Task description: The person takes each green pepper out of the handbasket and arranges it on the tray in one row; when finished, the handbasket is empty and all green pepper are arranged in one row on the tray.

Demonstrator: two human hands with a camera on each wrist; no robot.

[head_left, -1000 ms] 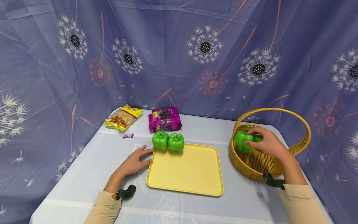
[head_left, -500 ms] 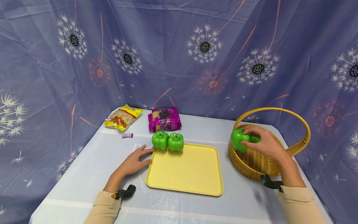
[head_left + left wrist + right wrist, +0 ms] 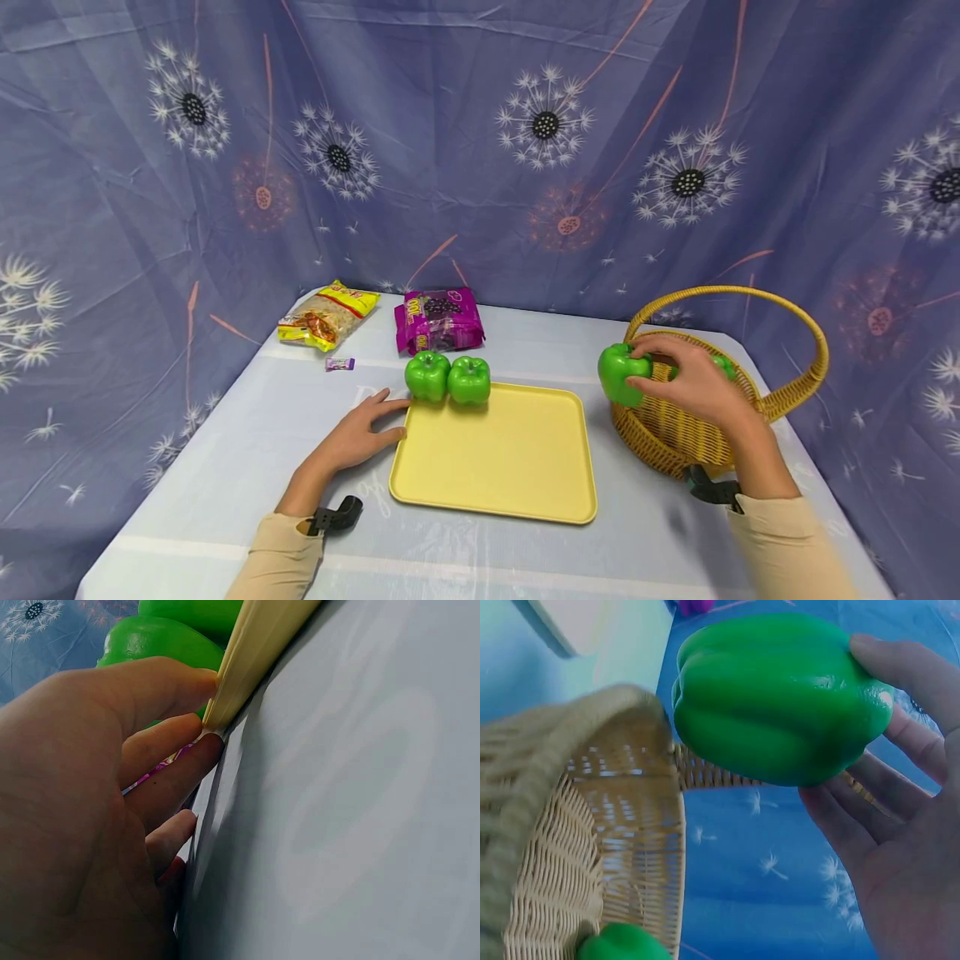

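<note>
purple packet [image 3: 442, 320] — behind two green peppers [image 3: 470, 382], near yellow-ended bag [image 3: 330, 317]

Green peppers [image 3: 469, 381], yellow tray [image 3: 502, 458], golden basket [image 3: 636, 440] and purple bag [image 3: 441, 321] stand out against a blue curtain [image 3: 420, 125] patterned with white dandelions [image 3: 545, 125].

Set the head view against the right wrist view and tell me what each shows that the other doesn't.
Only the head view: the left grip at the edge of the tray, two green peppers at the tray's far edge, the yellow snack bag and the small wrapped candy.

Only the right wrist view: the palm side of the right grip.

Both: the held green pepper, the wicker basket, more green inside it, and the dandelion-patterned cloth.
</note>
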